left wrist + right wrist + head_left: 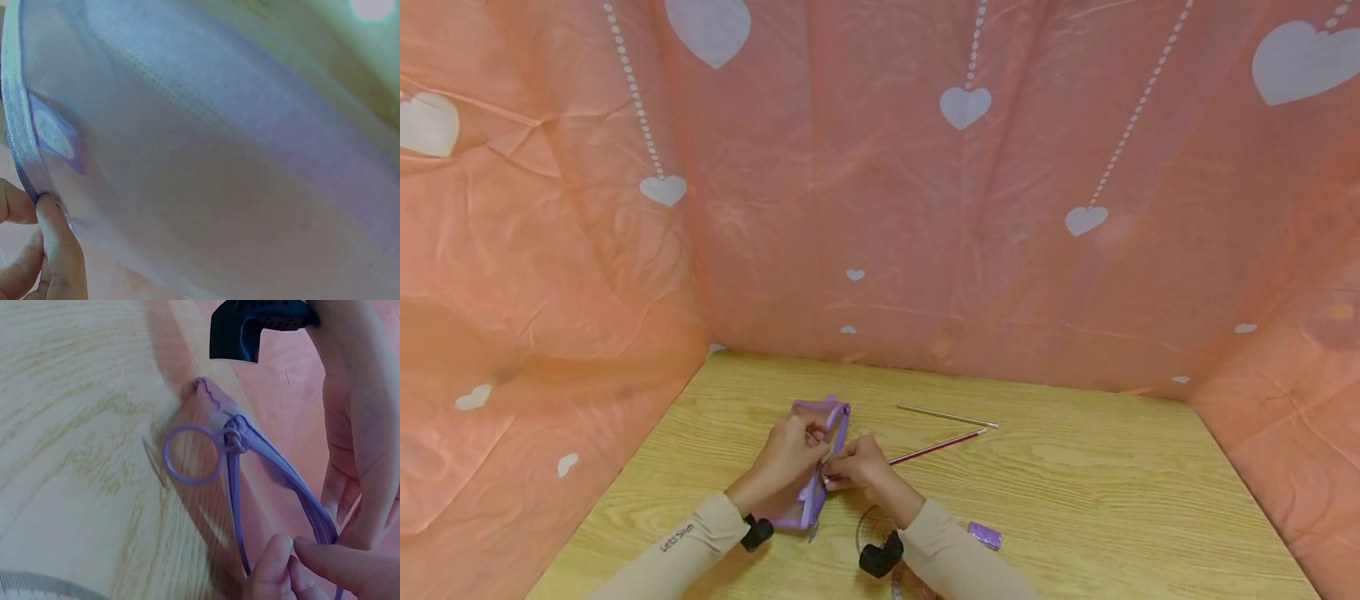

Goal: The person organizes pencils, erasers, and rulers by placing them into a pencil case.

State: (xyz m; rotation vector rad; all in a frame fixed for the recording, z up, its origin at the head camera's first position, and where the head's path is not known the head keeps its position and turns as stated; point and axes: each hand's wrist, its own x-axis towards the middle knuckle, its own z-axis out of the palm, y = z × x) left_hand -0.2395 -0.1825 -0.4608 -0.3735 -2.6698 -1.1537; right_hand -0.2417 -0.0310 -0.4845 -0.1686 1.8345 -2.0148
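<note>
A purple zip pouch (811, 508) with see-through sides lies on the left half of the table. My left hand (786, 454) pinches its zip edge from the left side, and my right hand (861, 464) pinches the opposite edge close by. Between the two hands the mouth gapes, as the right wrist view shows. A round purple pull ring (167, 456) hangs at one end of the zip. Fingertips (56, 219) grip the zip edge in the left wrist view, near a small sewn label (55, 131). The pouch's inside is mostly hidden.
Beyond my right hand lie a red pencil (936, 447) and a thinner-looking greenish pencil (947, 416). A small shiny purple block (985, 535) is right of my right forearm. Part of a clear protractor (47, 584) shows near that wrist. Heart-printed pink cloth (910, 250) walls the table.
</note>
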